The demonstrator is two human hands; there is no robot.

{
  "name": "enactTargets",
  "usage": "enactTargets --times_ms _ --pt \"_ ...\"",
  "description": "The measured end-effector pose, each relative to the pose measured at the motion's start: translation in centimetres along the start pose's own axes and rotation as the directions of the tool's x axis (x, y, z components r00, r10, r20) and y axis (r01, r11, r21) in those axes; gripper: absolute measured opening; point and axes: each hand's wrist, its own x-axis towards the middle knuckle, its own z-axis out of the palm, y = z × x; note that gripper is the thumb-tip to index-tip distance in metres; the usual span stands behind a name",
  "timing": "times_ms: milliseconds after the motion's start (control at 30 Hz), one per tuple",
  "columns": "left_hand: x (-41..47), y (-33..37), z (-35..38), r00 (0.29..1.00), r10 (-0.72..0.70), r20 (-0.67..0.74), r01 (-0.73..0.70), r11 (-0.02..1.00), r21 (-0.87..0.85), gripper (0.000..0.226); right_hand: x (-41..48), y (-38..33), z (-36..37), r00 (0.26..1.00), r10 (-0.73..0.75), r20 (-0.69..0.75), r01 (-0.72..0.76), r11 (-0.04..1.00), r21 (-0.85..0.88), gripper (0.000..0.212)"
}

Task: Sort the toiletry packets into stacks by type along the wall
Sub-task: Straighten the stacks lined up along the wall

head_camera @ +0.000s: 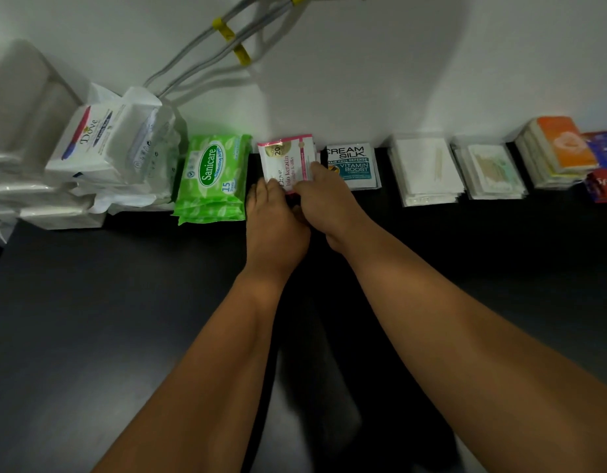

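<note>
Our left hand (pixel 275 230) and right hand (pixel 326 203) both pinch the near edge of the pink Dove sachet (pixel 286 157). It sits at the far edge of the table (pixel 90 336), between the Sanicare wipes (pixel 211 179) and the Cream Silk sachets (pixel 351 163). More pink sachets possibly lie beneath.

Glossy plastic wipes pack (pixel 211 179); matt black tabletop (pixel 90 319).

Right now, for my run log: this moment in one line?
item: Dove sachets | left hand: holds near-left corner | right hand: holds near-right edge | neighbours: Sanicare wipes left, Cream Silk sachets right
</note>
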Motion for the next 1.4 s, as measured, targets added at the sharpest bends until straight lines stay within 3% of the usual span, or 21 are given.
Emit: enactTargets --times_ms 433,600,767,867,1067,1200,1400 --pt "-2.1 1.1 -2.6 0.998 -0.012 0.055 0.022 0.981 -0.193 0.062 -3.1 0.3 -1.1 0.996 -0.085 0.015 0.085 0.996 -0.028 0.039" --pt "-5.8 2.3 -5.8 0.985 -0.014 -0.169 -0.023 0.976 -0.215 0.048 -7.0 1.0 -1.2 0.989 -0.147 -0.025 0.146 0.988 -0.053 0.042" --pt "-7.9 0.7 -8.1 0.894 -0.307 -0.327 0.185 0.916 -0.355 0.035 -8.6 0.8 -0.3 0.995 -0.087 0.057 0.085 0.996 0.023 0.044" --pt "-7.6 -1.5 -9.0 0.853 -0.43 -0.296 0.296 0.865 -0.404 0.043 -8.5 0.6 1.0 0.988 -0.087 0.13 0.081 0.995 0.049 0.047" --pt "-5.8 -4.7 -10.0 0.899 -0.38 -0.219 0.279 0.881 -0.383 0.039 -6.0 -0.7 5.5 0.983 -0.118 0.142 0.107 0.991 0.084 0.061" --pt "-4.9 -7.0 -9.1 0.933 -0.317 -0.172 0.24 0.902 -0.358 0.047 -5.2 -0.8 8.0 0.984 -0.148 0.098 0.139 0.986 0.089 0.042" --pt "-4.7 -8.4 -9.2 0.949 -0.294 -0.112 0.234 0.898 -0.374 0.047 -4.9 -0.4 10.4 0.987 -0.163 -0.001 0.163 0.985 0.064 0.038"
